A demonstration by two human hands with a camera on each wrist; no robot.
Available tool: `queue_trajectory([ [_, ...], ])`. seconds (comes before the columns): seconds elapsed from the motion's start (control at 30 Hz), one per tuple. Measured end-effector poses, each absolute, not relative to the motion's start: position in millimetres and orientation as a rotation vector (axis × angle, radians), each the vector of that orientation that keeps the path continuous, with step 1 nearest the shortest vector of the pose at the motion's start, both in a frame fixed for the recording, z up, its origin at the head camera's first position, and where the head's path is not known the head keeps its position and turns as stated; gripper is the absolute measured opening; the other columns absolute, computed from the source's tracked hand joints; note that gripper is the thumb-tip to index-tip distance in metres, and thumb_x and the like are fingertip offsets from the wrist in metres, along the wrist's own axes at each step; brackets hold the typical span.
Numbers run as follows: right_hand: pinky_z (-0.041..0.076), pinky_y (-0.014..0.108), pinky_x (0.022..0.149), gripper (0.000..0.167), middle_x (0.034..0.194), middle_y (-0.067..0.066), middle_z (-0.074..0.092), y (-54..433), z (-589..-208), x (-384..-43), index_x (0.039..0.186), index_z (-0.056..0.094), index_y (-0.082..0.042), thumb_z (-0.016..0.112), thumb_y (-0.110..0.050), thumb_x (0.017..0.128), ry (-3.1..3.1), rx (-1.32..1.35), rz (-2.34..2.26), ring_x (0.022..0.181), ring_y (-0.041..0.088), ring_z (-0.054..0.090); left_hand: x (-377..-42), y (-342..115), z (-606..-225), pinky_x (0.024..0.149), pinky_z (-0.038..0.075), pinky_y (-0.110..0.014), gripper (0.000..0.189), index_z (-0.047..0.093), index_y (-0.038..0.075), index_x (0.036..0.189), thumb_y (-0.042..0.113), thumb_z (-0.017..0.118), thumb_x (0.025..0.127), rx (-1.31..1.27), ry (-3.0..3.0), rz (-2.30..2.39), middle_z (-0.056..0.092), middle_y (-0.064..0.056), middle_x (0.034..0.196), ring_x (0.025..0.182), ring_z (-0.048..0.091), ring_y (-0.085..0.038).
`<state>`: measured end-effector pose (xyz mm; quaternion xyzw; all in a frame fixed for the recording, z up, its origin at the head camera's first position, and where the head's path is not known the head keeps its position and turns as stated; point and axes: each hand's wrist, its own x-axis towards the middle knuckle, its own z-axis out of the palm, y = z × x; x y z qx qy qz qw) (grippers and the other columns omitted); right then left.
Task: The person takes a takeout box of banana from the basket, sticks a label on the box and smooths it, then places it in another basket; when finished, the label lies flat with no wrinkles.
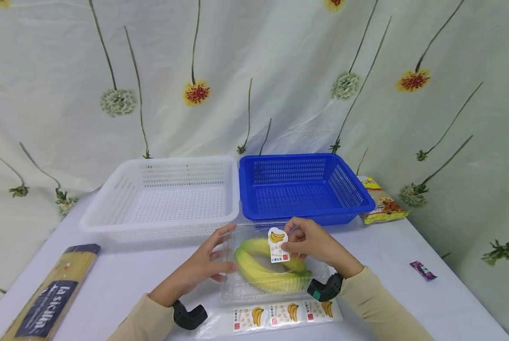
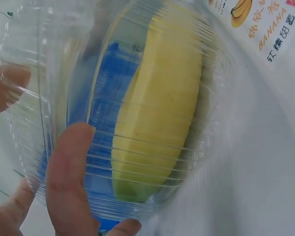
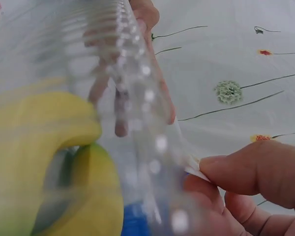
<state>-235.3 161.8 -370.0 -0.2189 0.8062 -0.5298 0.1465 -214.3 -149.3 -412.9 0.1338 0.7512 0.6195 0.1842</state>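
Observation:
A clear plastic clamshell box (image 1: 254, 293) with yellow bananas (image 1: 254, 272) inside sits at the front middle of the table. My left hand (image 1: 201, 263) holds the box by its left side; in the left wrist view its thumb (image 2: 69, 172) lies against the ribbed wall. Between thumb and fingertips, my right hand (image 1: 314, 241) pinches a white banana sticker (image 1: 277, 237) over the lid. Seen from the right wrist, only the edge of that sticker shows at the thumb. In front of the box lies a sheet of banana stickers (image 1: 286, 315), partly under it.
Behind the box stand a white basket (image 1: 158, 227) and a blue basket (image 1: 305, 215), side by side. A spaghetti pack (image 1: 51, 293) lies at the left. To the right are a yellow snack bag (image 1: 384, 203) and a small purple packet (image 1: 423, 270). A flowered curtain (image 1: 280, 57) hangs behind.

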Motion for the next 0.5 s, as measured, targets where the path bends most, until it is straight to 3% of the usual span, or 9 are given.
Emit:
queue_trajectory([
  [0.37,0.059,0.037,0.058,0.031,0.072,0.001,0.068,153.7,-372.6,-230.0,0.107,0.054,-0.002,0.081,-0.003,0.093,2.459,-0.579,-1.475,0.059,0.018,0.064,-213.0,-147.4,-413.7,0.074,0.058,-0.044,0.101,0.024,0.019,0.171,0.009,0.077,0.086,0.361,2.147,1.737,0.011,-0.035,0.173,0.151,0.025,-0.067],
  [0.5,0.054,0.036,0.056,0.037,0.070,0.001,0.068,151.4,-373.7,-228.5,0.111,0.052,0.000,0.083,-0.003,0.091,2.521,-0.543,-1.450,0.054,0.018,0.060,-213.2,-145.9,-414.1,0.074,0.057,-0.044,0.101,0.024,0.019,0.171,0.008,0.076,0.086,0.364,2.151,1.738,0.011,-0.034,0.173,0.151,0.025,-0.067],
])
